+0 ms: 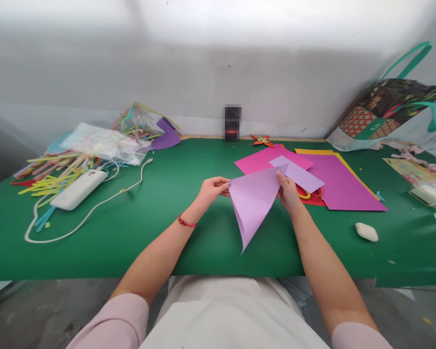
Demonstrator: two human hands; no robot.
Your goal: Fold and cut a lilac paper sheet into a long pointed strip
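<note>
A sheet of light purple paper (256,196), folded over into a triangle, hangs above the table between my two hands. My left hand (214,190) pinches its left corner between thumb and fingers. At the upper right edge, my right hand (288,190) grips the paper with the thumb on top. The folded sheet's lower point hangs down toward me, its layers slightly apart. Just behind my right hand lies a flat lilac paper piece (305,177) on top of a pink sheet (250,160). Yellow and red scissors handles (304,195) peek out beside that hand, partly covered.
Purple sheets (352,184) lie at right on the green table (160,252), near a white earbud case (366,231). A white power bank (79,189) with a cable and colourful paper strips (51,182) lie left. A bag (381,114), an orange paper star (262,140) and a blurred black object (232,123) stand behind.
</note>
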